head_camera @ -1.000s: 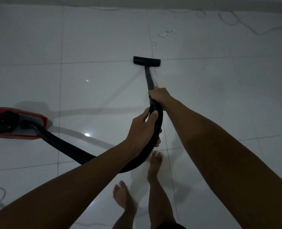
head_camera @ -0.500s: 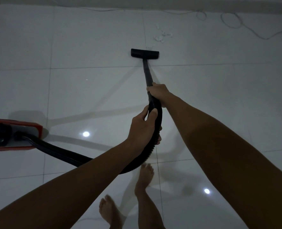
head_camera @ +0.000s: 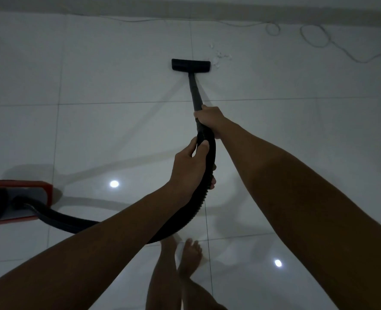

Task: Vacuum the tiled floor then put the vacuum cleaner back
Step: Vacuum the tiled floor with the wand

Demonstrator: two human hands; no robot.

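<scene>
A black vacuum wand (head_camera: 194,90) runs away from me to its flat floor nozzle (head_camera: 190,64), which rests on the white tiled floor (head_camera: 109,70). Small white scraps (head_camera: 221,55) lie just right of the nozzle. My right hand (head_camera: 209,118) grips the wand's lower end. My left hand (head_camera: 190,168) is closed around the ribbed black hose (head_camera: 204,198) just below it. The hose curves down and left to the red vacuum body (head_camera: 17,202) at the left edge.
A thin white cable (head_camera: 319,41) loops over the floor at the top right, along the wall base (head_camera: 185,10). My bare feet (head_camera: 190,253) stand on the tiles beneath the hose. Ceiling lights reflect off the glossy tiles.
The nozzle has been pushed farther forward, up to the white scraps. I have stepped forward, and the red vacuum body sits lower and farther left in view.
</scene>
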